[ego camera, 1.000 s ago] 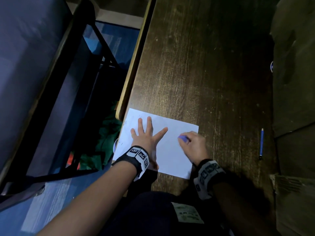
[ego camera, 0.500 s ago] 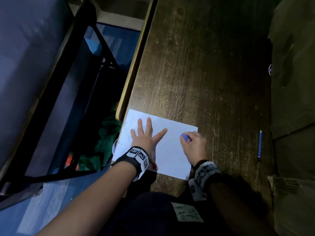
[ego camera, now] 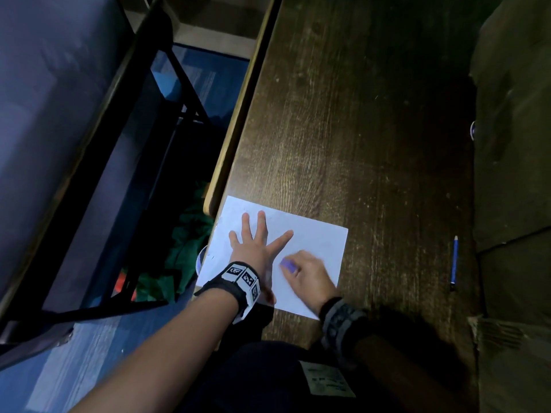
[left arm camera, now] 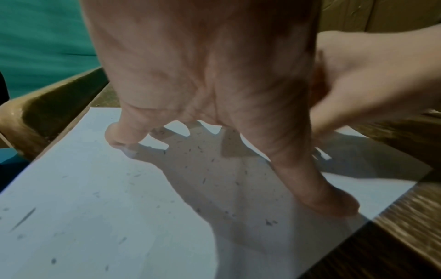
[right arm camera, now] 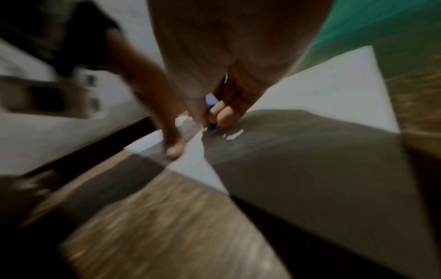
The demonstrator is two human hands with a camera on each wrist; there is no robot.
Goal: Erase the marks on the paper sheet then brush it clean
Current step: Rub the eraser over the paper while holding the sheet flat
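Fingers of my right hand (ego camera: 307, 271) are curled tight round a small purple-blue eraser (ego camera: 288, 264), its lower end down on the paper sheet (ego camera: 319, 242), close to my left thumb. From the right wrist the picture is smeared with blur, but I can make out the eraser (right arm camera: 211, 105) pinched between thumb and fingertips (right arm camera: 224, 115) against the sheet (right arm camera: 334, 90). Beside it, my left hand (ego camera: 253, 248) lies flat on the paper with fingers spread and straight, holding nothing, just pressing the sheet to the table (ego camera: 357, 129). From the left wrist, that hand (left arm camera: 203, 66) stands on its fingertips over the sheet (left arm camera: 95, 207), and small dark crumbs and specks (left arm camera: 269, 221) are scattered across the white surface. Sheet sits at the near left corner of the dark wooden table, its left edge right at the table's edge. Out to the right, well apart from the paper, a blue pencil (ego camera: 454, 263) lies on the wood. Past the table's left edge, green cloth (ego camera: 185, 248) shows down below.
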